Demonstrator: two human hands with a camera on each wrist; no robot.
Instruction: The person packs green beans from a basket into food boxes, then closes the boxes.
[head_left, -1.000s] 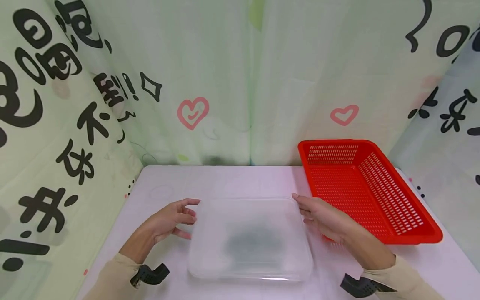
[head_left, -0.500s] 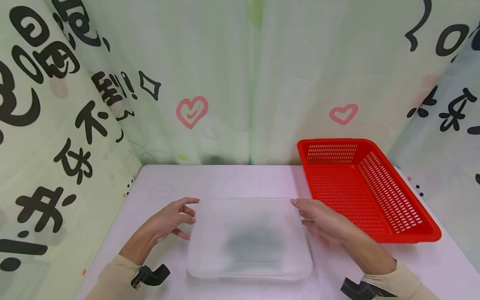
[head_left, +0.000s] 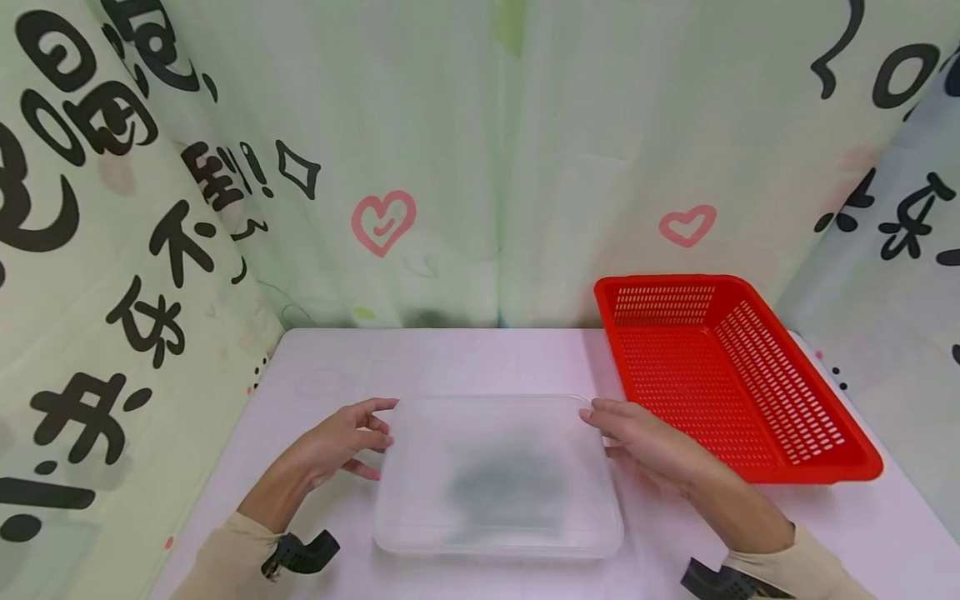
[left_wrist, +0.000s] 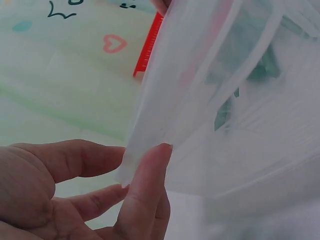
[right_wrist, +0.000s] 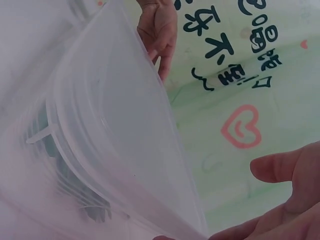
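Note:
A clear plastic storage box with a translucent lid stands on the table in front of me, in the middle of the head view. Something dark green shows blurred inside it; its kind cannot be told. My left hand is at the box's back left side, its fingertips touching the lid's edge and its fingers loosely bent. At the back right corner, my right hand rests its fingertips on the lid. In the right wrist view, the right thumb stands apart from the lid.
A red perforated plastic basket sits at the back right of the white table, close beside my right hand. Printed cloth curtains hang behind the table and on both sides.
My right fingertips have shifted slightly down and inward at the lid's back right corner. A bright reflection along the box's front edge has faded. My left hand stays in place.

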